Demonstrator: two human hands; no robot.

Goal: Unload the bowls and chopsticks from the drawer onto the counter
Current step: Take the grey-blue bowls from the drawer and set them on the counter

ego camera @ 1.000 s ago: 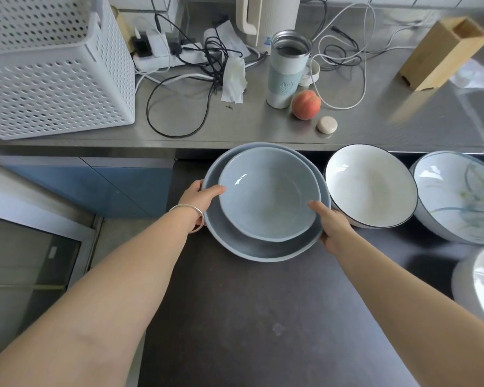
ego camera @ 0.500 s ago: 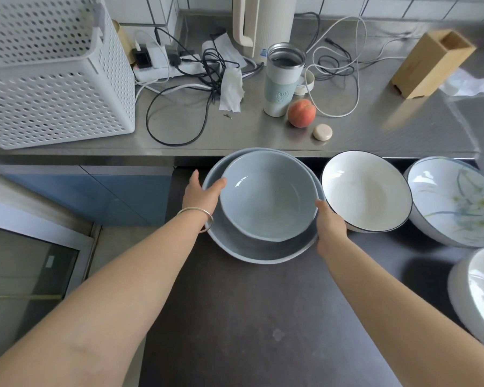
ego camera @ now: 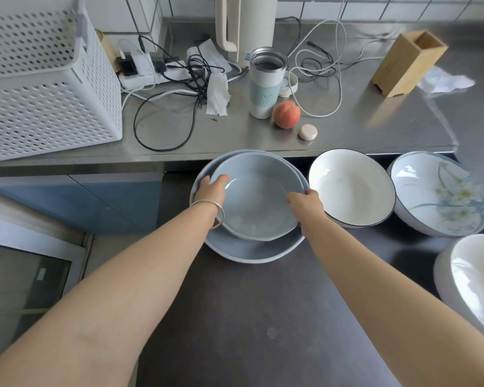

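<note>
The smaller grey-blue ceramic bowl (ego camera: 256, 196) is now being tipped up out of the larger grey-blue bowl (ego camera: 252, 251) beneath it, where a second ago it was nested flat. Its left rim is being pinched by the left hand (ego camera: 211, 188), shifted inward over the edge, and its right rim is being gripped by the right hand (ego camera: 305, 203), moved up from lower down.
</note>
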